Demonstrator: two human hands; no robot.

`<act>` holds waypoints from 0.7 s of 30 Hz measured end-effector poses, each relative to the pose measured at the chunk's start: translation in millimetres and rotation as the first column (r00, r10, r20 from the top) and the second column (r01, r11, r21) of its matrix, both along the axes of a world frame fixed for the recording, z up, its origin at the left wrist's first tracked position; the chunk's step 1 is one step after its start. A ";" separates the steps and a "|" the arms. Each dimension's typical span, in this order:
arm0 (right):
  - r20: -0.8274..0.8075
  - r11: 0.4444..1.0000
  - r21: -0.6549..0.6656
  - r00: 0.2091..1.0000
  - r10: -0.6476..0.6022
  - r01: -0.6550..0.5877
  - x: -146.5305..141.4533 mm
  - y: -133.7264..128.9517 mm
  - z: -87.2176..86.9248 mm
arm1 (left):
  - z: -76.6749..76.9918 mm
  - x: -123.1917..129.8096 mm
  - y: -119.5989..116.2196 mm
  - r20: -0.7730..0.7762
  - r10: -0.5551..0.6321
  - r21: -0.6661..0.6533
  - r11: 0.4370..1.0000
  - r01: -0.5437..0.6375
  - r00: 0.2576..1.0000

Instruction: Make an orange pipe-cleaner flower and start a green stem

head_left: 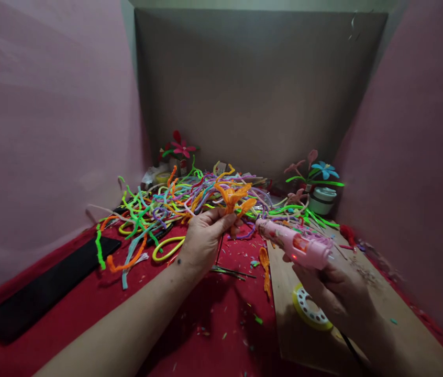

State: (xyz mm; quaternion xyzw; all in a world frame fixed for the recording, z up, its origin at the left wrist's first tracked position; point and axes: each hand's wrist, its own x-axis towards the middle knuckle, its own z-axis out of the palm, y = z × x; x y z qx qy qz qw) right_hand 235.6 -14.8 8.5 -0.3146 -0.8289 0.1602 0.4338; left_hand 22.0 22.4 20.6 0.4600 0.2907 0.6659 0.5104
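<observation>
My left hand [209, 235] pinches an orange pipe-cleaner flower [232, 196] by its base, petals up. My right hand [335, 290] is wrapped round a pink hot glue gun [311, 251] with a small red light on its side. The glue gun's nozzle points left toward the flower, with a gap between them. An orange pipe-cleaner petal piece [265, 272] lies on the red cloth below the hands. Scissors or a similar thin metal tool [231, 272] lie just under my left hand, partly hidden.
A tangled heap of coloured pipe cleaners [158, 204] spreads behind my hands. On the wooden board [296, 340] sits a yellow tape roll [313, 309]. A long black flat object [48, 283] lies left. Finished-looking flowers [324, 169] stand at the back right, beside a white pot [322, 201].
</observation>
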 end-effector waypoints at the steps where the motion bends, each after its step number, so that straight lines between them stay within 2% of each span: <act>1: 0.004 0.999 0.018 0.999 -0.042 0.042 4.2 0.9 -1.2 | 0.5 0.1 0.5 0.019 -0.001 -0.010 1.000 0.002 1.000; 6: 0.069 0.967 0.099 0.967 -0.243 0.236 38.9 -1.0 -8.3 | 1.1 -0.1 3.3 0.102 0.002 -0.082 0.997 0.006 0.995; 8: 0.147 0.926 0.165 0.920 -0.363 0.339 59.9 -6.2 -13.8 | 0.7 -0.5 3.7 0.112 -0.010 -0.094 0.995 0.021 0.994; 10: 0.195 0.848 0.271 0.837 -0.511 0.455 84.3 -13.2 -22.8 | 0.5 -0.8 3.2 0.117 -0.026 -0.104 0.994 0.038 0.993; 12: 0.277 0.771 0.277 0.720 -0.636 0.574 109.3 -21.1 -35.2 | 0.6 -0.5 2.0 0.119 -0.044 -0.110 0.992 0.058 0.992; 16: 0.402 0.673 0.287 0.552 -0.731 0.681 145.8 -35.4 -60.2 | 1.1 2.2 -2.1 0.125 -0.101 -0.127 0.985 0.116 0.987; 18: 0.452 0.676 0.251 0.534 -0.714 0.692 154.0 -39.7 -65.9 | 1.2 4.7 -5.0 0.115 -0.138 -0.130 0.980 0.152 0.984; 21: 0.508 0.731 0.185 0.573 -0.643 0.656 155.4 -42.0 -60.0 | 2.5 8.7 -10.7 0.091 -0.201 -0.118 0.970 0.210 0.975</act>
